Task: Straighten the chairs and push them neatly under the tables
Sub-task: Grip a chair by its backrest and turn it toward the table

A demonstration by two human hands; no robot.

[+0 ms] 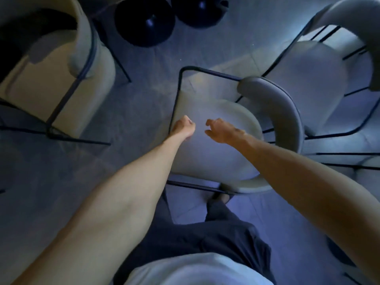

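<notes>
A cream-seated chair (213,157) with a curved grey backrest (287,112) and a thin dark metal frame (178,87) stands right in front of me, turned at an angle with its backrest to the right. My left hand (184,126) is closed in a fist around the frame's left rail. Over the seat hovers my right hand (221,130), its fingers apart and curled, holding nothing. Two similar chairs are nearby: one at the upper left (61,83), one at the upper right (320,79), each facing a different way.
Two round black table bases (144,21) (199,9) sit on the grey carpet at the top. Part of another chair's frame (349,159) shows at the right edge. My dark-trousered leg and foot (221,197) touch the centre chair's near side.
</notes>
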